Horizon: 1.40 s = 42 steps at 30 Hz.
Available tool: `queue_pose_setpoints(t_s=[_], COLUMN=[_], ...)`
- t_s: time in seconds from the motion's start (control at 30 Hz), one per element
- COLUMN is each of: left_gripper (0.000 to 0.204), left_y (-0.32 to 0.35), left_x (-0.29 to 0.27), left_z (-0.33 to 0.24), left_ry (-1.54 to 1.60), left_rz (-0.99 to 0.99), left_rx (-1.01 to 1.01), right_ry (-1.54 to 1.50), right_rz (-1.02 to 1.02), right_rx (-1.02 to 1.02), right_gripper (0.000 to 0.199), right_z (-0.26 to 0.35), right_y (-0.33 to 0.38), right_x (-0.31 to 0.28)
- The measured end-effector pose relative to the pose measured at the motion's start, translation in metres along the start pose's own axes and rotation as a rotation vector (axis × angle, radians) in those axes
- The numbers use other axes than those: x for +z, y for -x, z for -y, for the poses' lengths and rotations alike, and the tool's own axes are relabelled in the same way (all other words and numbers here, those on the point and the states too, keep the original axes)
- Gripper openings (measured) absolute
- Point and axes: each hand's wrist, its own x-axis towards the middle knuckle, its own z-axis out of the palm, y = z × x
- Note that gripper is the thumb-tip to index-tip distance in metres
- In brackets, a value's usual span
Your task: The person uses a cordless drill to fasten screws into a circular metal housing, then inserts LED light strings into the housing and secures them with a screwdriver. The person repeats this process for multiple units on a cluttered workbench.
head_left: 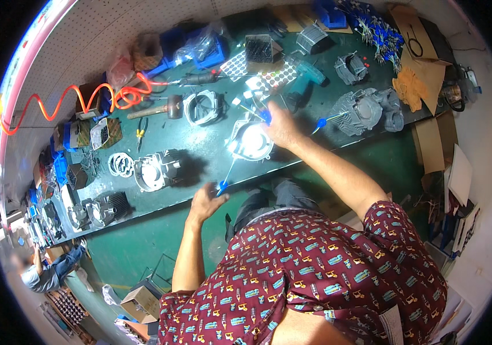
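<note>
**Two hands on blue-tipped wires at a round metal housing**

A round metal housing [250,141] lies brightly lit on the green surface [211,158], its detail washed out by glare. The right hand [281,126] rests at its upper edge, pinching a blue-tipped wire [265,115]. The left hand [206,201], near the front edge, pinches a second blue-tipped wire end [222,185]. A third blue tip [321,122] lies just right. Two finned cylinders [361,109] sit beyond, three more at left.
</note>
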Motion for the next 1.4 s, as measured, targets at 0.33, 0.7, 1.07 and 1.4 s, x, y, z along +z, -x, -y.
queue_pose_setpoints(t_s=[0.33,0.7,1.07,1.4], left_gripper=[0.03,0.03,0.025,0.023], left_y=[0.017,0.027,-0.001,-0.012], left_x=[0.033,-0.009,0.006,-0.007], left_z=[-0.073,-0.09,-0.074,-0.043], left_ry=[0.274,0.539,0.581,0.554], left_rz=[0.21,0.046,-0.245,-0.444], left_rx=[0.138,0.184,0.152,0.093], right_ry=[-0.015,0.01,0.074,-0.005], right_rz=[-0.033,-0.04,-0.097,-0.027], right_rx=[-0.043,-0.034,-0.034,-0.025], right_gripper=[0.042,0.044,0.046,0.04], right_z=[-0.003,-0.006,-0.009,-0.003], right_y=[0.002,0.002,0.001,0.005], right_x=[0.004,0.007,0.011,0.003])
